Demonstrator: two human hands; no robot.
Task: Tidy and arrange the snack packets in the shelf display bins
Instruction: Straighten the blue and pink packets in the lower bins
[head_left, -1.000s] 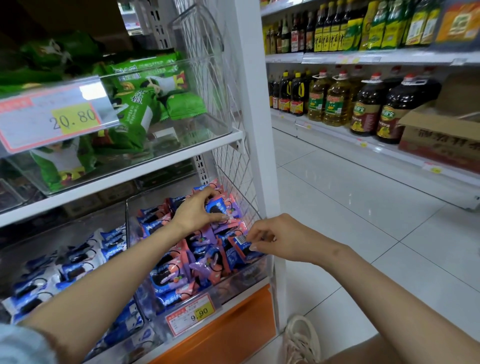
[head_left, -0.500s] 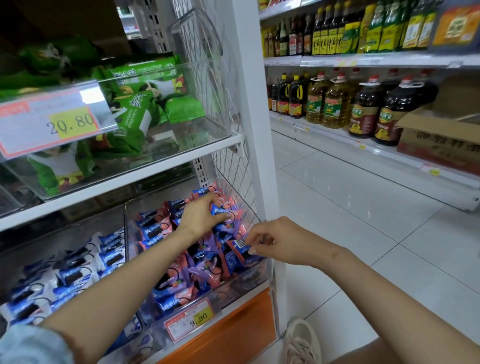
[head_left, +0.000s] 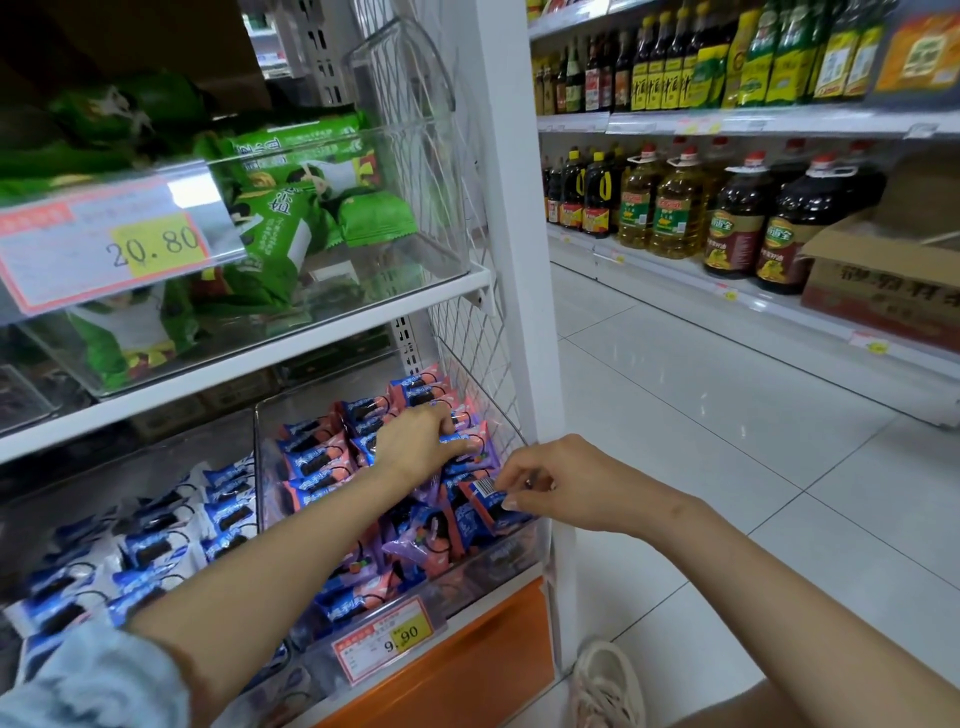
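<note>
Head: left hand (head_left: 415, 448) grips packets (head_left: 314, 460); right hand (head_left: 569, 486) seemingly pinches one.

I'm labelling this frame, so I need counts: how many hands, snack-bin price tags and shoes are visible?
Hands: 2 (left hand, right hand)
Snack-bin price tags: 2 (20.80 tag, 9.90 tag)
Shoes: 1 (shoe)
Total: 5

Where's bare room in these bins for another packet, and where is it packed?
Bare floor shows in the upper clear bin, between the green packets and its right wall. The lower right bin is crowded: pink and blue packets fill it, with the left hand gripping among them and the right hand pinching one at the front.
</note>
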